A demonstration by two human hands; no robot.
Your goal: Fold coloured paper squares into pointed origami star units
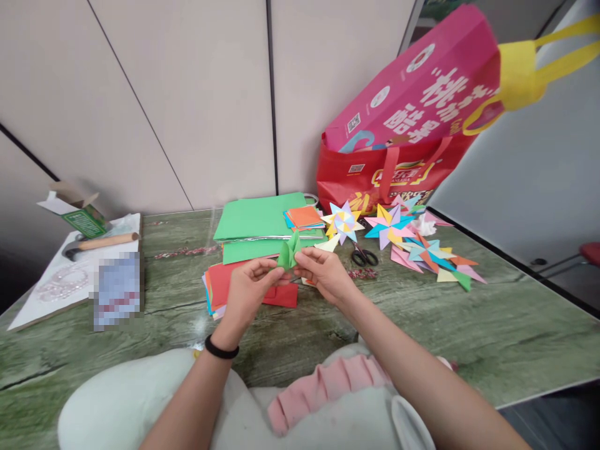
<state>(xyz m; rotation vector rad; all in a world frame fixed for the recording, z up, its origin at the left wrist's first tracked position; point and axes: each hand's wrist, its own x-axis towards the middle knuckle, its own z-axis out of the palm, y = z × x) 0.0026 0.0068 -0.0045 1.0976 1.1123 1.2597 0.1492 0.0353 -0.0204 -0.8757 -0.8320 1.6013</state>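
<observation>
Between my two hands, above the table, is a small piece of folded green paper (289,251) with pointed flaps standing up. My left hand (253,289) pinches its lower left side between thumb and fingers. On the other side, my right hand (327,273) grips the right edge the same way. Behind and under the hands lie red paper sheets (225,282) fanned over other colours. Farther back is a stack of green sheets (257,215), topped by a small pile of orange and blue squares (304,217).
Folded paper stars (344,222) and black-handled scissors (364,255) lie to the right. A red bag (356,178) and a pink bag (422,81) stand behind them. At left are a white board (56,275), a wooden-handled tool (110,241) and a green box (84,219).
</observation>
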